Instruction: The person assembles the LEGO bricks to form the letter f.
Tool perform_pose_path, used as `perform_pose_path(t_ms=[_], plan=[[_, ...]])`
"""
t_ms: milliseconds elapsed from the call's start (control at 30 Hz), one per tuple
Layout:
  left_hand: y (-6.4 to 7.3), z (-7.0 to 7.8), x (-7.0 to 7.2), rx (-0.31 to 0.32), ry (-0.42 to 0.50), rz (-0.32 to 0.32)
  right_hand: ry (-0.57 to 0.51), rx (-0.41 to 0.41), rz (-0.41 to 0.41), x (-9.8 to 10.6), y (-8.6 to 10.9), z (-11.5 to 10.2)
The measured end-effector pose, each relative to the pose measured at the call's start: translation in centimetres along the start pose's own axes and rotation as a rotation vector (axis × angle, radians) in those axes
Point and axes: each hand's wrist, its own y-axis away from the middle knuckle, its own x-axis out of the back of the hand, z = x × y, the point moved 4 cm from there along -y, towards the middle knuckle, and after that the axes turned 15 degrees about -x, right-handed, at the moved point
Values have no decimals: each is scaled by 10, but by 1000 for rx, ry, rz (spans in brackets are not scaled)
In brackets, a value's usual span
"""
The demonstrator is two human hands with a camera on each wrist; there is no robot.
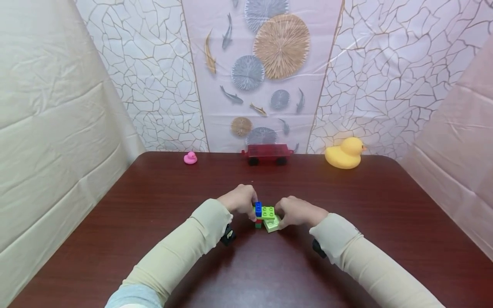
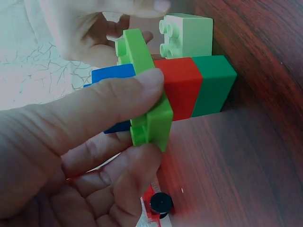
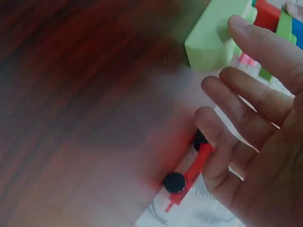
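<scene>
My left hand (image 1: 240,200) pinches a bright green building brick (image 2: 161,118) between thumb and fingers. That brick belongs to an upright stack, with a blue brick (image 1: 258,209) on top and a red brick (image 2: 180,85) and a dark green brick (image 2: 215,87) beneath. Right beside the stack, a pale green brick (image 1: 271,225) rests on the table, studs up. My right hand (image 1: 298,211) is at this brick, its thumb tip against or just over it. In the right wrist view the other fingers are loosely bent and apart from the brick (image 3: 213,42).
Along the back of the brown table (image 1: 246,273) stand a pink toy duck (image 1: 190,158), a red toy wagon (image 1: 268,150) with black wheels and a larger yellow duck (image 1: 344,155). A patterned curtain (image 1: 161,77) hangs behind, with pale cloth at both sides.
</scene>
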Motion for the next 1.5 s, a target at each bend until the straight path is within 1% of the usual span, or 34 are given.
perform_pose_path(t_ms=[167,233,400,600,800,1033,1267,1500], plan=[[1,-1,-1,11,17,-5,-4,-39,-4,-6,-1,-2],[1,-1,-1,10,15,-5,-11,-41,-3,-7,-1,-2],[0,1,-2,-11,4,-3,-3,4,11,-6,2,1],[1,3,-1,-18,16,3,-20,23,46,8,7,9],[1,2,0,-20,30,2,-8,48,110,24,9,13],[1,1,1,-7,31,-8,40,76,181,36,9,8],[1,0,1,13,25,-15,53,41,194,41,7,5],[2,-1,1,17,22,-16,76,64,230,47,9,-3]])
